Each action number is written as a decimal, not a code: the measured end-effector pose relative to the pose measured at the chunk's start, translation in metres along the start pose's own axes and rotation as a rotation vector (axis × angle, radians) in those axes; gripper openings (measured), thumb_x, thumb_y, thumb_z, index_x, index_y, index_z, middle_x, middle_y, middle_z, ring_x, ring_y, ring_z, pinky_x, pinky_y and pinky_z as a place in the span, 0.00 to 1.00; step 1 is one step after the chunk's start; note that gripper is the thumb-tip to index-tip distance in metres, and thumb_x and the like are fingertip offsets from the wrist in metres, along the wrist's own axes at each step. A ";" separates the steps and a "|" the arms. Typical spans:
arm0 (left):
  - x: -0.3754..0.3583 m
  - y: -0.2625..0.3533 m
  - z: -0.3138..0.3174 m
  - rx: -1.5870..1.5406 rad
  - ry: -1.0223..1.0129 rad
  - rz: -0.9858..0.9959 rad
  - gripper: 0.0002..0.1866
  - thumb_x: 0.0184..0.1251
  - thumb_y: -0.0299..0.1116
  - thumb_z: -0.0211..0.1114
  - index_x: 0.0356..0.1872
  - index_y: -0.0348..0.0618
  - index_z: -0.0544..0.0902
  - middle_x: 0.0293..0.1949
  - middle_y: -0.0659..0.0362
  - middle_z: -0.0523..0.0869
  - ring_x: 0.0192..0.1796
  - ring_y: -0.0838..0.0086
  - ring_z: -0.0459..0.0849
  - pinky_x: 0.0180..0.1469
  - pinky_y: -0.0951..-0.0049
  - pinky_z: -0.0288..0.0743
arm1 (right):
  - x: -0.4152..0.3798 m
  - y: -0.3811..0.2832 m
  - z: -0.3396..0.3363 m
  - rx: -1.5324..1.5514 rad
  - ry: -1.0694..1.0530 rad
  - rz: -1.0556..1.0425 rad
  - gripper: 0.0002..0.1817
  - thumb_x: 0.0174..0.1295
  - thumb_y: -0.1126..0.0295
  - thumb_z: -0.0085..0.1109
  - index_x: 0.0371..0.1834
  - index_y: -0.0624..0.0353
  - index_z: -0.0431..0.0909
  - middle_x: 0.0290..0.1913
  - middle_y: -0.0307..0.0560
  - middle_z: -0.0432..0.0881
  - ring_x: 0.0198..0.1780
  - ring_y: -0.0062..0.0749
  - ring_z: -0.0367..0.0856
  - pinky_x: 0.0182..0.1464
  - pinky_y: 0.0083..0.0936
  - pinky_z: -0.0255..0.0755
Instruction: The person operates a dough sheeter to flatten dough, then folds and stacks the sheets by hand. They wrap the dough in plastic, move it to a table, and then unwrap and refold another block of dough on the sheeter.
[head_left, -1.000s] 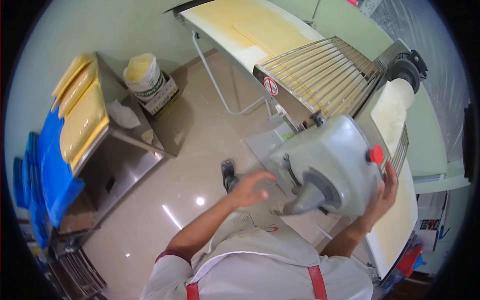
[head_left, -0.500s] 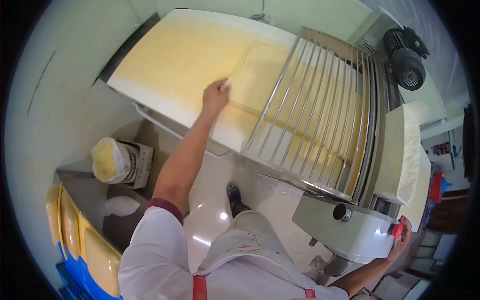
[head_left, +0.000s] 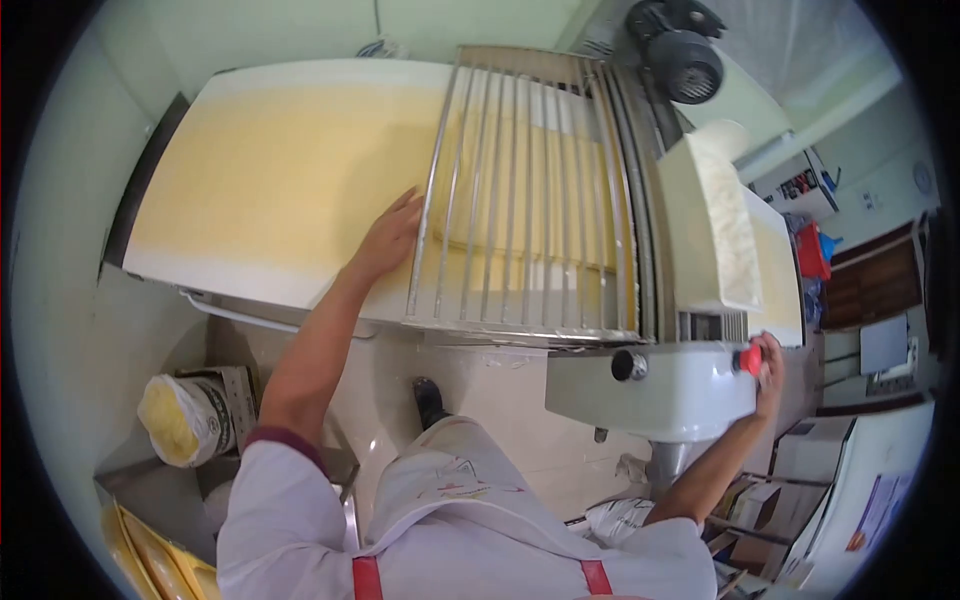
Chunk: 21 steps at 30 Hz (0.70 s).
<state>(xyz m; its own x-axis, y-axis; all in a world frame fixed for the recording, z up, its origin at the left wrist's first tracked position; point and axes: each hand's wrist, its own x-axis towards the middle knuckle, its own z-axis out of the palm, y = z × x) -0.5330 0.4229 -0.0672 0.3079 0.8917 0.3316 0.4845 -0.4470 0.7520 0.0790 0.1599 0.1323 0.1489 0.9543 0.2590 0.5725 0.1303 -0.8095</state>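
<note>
A flat sheet of pale yellow dough lies on the belt of a dough sheeter, under the wire guard. My left hand is over the flour-dusted belt, just left of the guard, with its fingers stretched toward the guard's edge. Nothing shows in that hand. My right hand is at the end of the machine's grey housing, its fingers closed around the red knob. Part of the right fingers is hidden behind the knob.
A black motor sits at the back of the machine. Right of the rollers stands a cream tray with a floury edge. An open sack of yellow powder stands on the left, with yellow trays below it.
The dough sheet has moved right, further under the guard. My left hand has let go of its edge, and its fingers have opened. My right hand stays at the red knob; the view has shifted.
</note>
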 end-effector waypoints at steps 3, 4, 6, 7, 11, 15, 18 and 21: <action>-0.085 -0.010 -0.030 -0.187 0.297 -0.245 0.18 0.67 0.25 0.54 0.57 0.37 0.76 0.58 0.50 0.79 0.61 0.65 0.76 0.65 0.70 0.65 | 0.003 -0.005 0.006 0.066 -0.013 -0.021 0.42 0.55 0.45 0.62 0.63 0.69 0.66 0.53 0.51 0.76 0.59 0.35 0.72 0.66 0.31 0.58; -0.115 0.000 -0.038 -0.261 0.395 -0.261 0.16 0.69 0.26 0.54 0.56 0.35 0.77 0.54 0.51 0.81 0.58 0.68 0.78 0.63 0.71 0.67 | 0.005 -0.008 0.009 0.074 -0.029 -0.028 0.41 0.55 0.46 0.62 0.62 0.69 0.67 0.53 0.50 0.76 0.59 0.35 0.72 0.66 0.30 0.58; -0.163 0.039 -0.054 -0.254 0.529 -0.401 0.15 0.70 0.27 0.55 0.54 0.33 0.78 0.52 0.52 0.82 0.56 0.69 0.79 0.61 0.71 0.69 | 0.005 -0.013 0.014 0.099 -0.028 -0.058 0.39 0.55 0.49 0.64 0.62 0.69 0.67 0.52 0.50 0.77 0.59 0.34 0.72 0.66 0.29 0.59; -0.182 0.058 -0.057 -0.291 0.588 -0.413 0.14 0.70 0.28 0.55 0.53 0.34 0.78 0.51 0.52 0.82 0.55 0.69 0.79 0.61 0.71 0.69 | 0.006 -0.015 0.015 0.111 -0.030 -0.074 0.39 0.55 0.51 0.64 0.61 0.69 0.67 0.52 0.50 0.77 0.59 0.34 0.72 0.66 0.29 0.59; -0.239 0.110 -0.049 -0.391 0.762 -0.427 0.13 0.70 0.28 0.57 0.52 0.34 0.79 0.50 0.54 0.82 0.53 0.70 0.80 0.59 0.72 0.70 | 0.007 -0.018 0.019 0.173 -0.044 -0.067 0.29 0.56 0.64 0.64 0.58 0.68 0.70 0.52 0.48 0.78 0.58 0.32 0.73 0.64 0.27 0.61; -0.278 0.164 -0.023 -0.477 0.819 -0.508 0.12 0.70 0.29 0.57 0.50 0.34 0.80 0.47 0.55 0.83 0.51 0.72 0.80 0.58 0.72 0.71 | 0.011 -0.024 0.017 0.113 -0.071 -0.063 0.21 0.56 0.74 0.62 0.54 0.65 0.75 0.50 0.45 0.80 0.56 0.31 0.75 0.62 0.25 0.64; -0.307 0.197 0.007 -0.507 0.808 -0.533 0.12 0.70 0.30 0.58 0.49 0.34 0.80 0.45 0.56 0.83 0.49 0.72 0.81 0.57 0.72 0.72 | 0.008 -0.034 0.017 0.066 -0.069 -0.067 0.19 0.54 0.77 0.63 0.51 0.63 0.77 0.49 0.45 0.81 0.54 0.30 0.76 0.60 0.25 0.66; -0.331 0.226 0.045 -0.531 0.764 -0.591 0.12 0.70 0.30 0.58 0.48 0.35 0.80 0.45 0.56 0.83 0.49 0.73 0.81 0.57 0.72 0.72 | 0.004 -0.032 0.017 0.048 0.027 -0.181 0.18 0.52 0.78 0.65 0.49 0.62 0.79 0.49 0.46 0.82 0.52 0.32 0.78 0.58 0.26 0.68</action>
<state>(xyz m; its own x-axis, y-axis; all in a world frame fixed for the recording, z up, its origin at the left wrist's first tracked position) -0.4889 0.0233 -0.0327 -0.5324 0.8458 -0.0341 -0.0814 -0.0111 0.9966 0.0470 0.1638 0.1500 0.0689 0.9066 0.4164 0.5526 0.3128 -0.7725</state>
